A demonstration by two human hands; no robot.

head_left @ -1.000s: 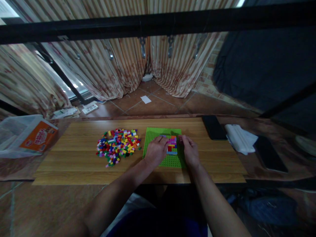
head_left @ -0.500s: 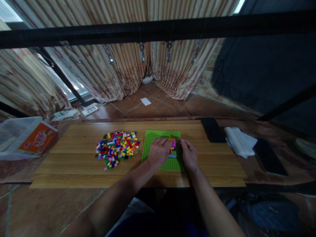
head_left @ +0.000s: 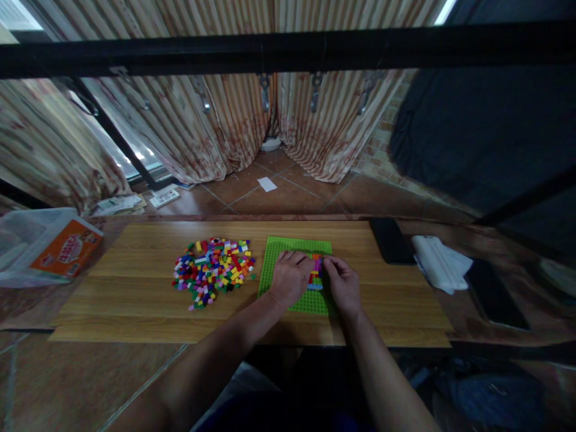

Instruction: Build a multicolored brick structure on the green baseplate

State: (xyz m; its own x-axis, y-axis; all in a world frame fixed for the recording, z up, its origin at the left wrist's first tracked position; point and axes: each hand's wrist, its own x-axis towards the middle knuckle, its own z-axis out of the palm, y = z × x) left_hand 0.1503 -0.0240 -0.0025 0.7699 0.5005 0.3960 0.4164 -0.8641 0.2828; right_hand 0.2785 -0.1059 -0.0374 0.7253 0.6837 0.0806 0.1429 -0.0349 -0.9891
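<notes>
A green studded baseplate lies on the wooden table. A small patch of coloured bricks is built on it, mostly covered by my hands. My left hand rests on the plate, fingers curled and pressed against the left side of the patch. From the right, my right hand meets it, fingertips pinched at the patch's top edge. Whether either hand holds a loose brick is hidden. A heap of loose bricks in many colours lies to the left of the plate.
A dark phone and a folded white cloth lie right of the plate, with another dark slab beyond. An orange box in a clear bag sits far left. A black bar crosses overhead.
Both hands closed in over the brick patch. The left hand slid right and the right hand's fingers moved left, so less of the patch shows.
</notes>
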